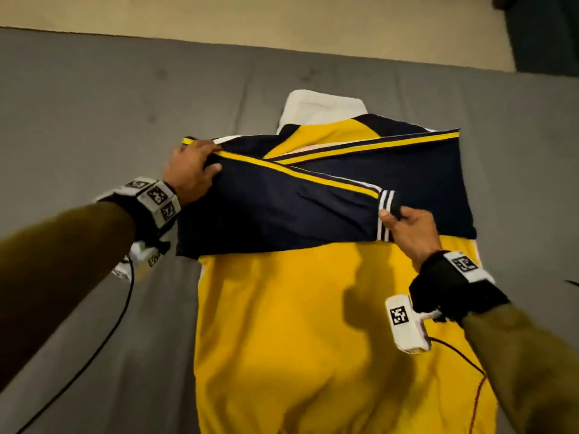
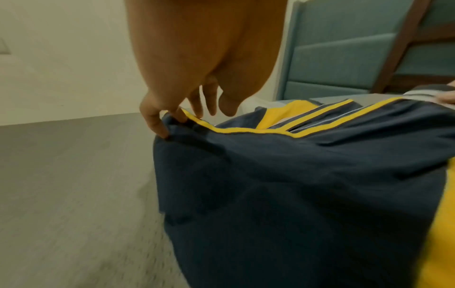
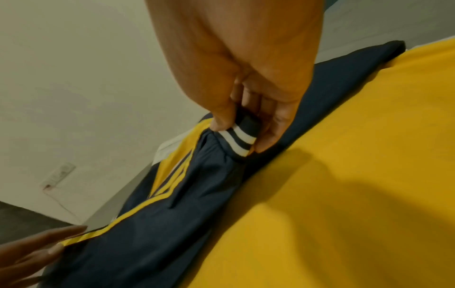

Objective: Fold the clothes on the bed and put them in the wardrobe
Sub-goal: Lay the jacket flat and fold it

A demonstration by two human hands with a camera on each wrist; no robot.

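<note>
right now the person is folding a yellow jacket [image 1: 329, 324] lying flat, collar toward the far edge of the grey bed [image 1: 78, 120]. both navy sleeves are lying crossed over its upper part, probably to narrow it for the next fold. the left hand [image 1: 191, 170] is pinching the left sleeve [image 1: 282, 195] at the shoulder fold, fingers curled round the fabric, likely anchoring the crease. the right hand [image 1: 410, 230] is gripping the striped cuff [image 1: 387, 211] between thumb and fingers, holding it just above the jacket.
</note>
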